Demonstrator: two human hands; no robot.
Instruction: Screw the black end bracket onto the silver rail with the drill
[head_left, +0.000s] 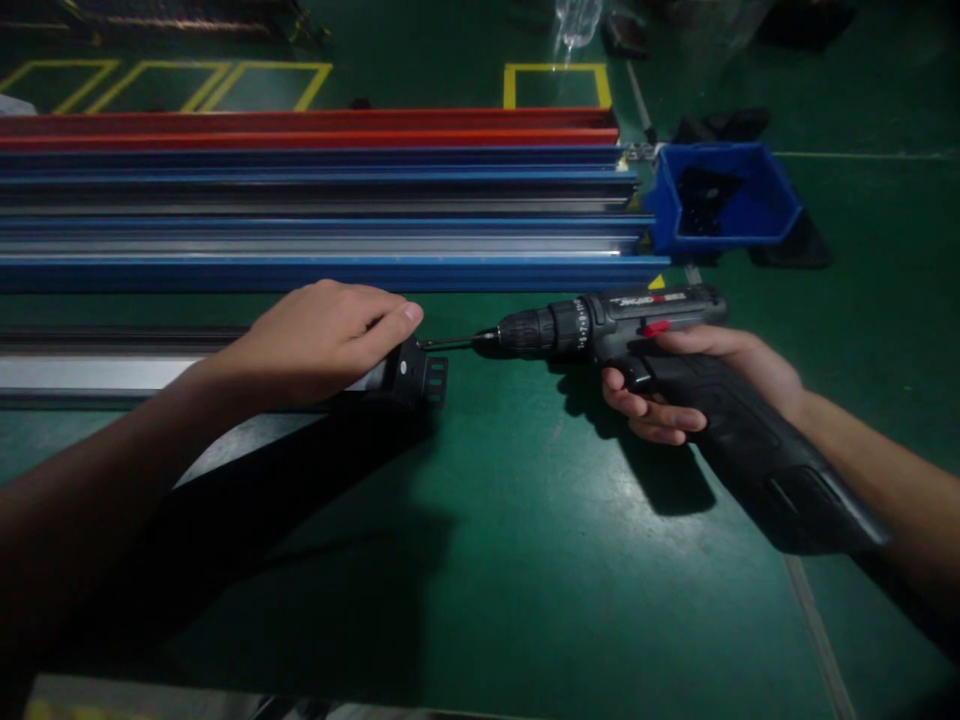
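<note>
My right hand (675, 390) grips a black cordless drill (615, 320) with a red switch, held level and pointing left. Its long thin bit (457, 342) reaches a black end bracket (409, 372) with slotted holes. That bracket sits at the right end of a silver and dark metal profile (97, 373) lying on the green surface. Over this end my left hand (337, 330) is closed from above, thumb along the near side. Whether the bit touches a screw is too small to see.
Beyond the hands lie several long blue profiles (337, 272) side by side, with a red profile (315, 125) behind them. At their right ends stands a blue bin (772, 200) holding black parts. Yellow frames (555, 70) mark the green floor farther back.
</note>
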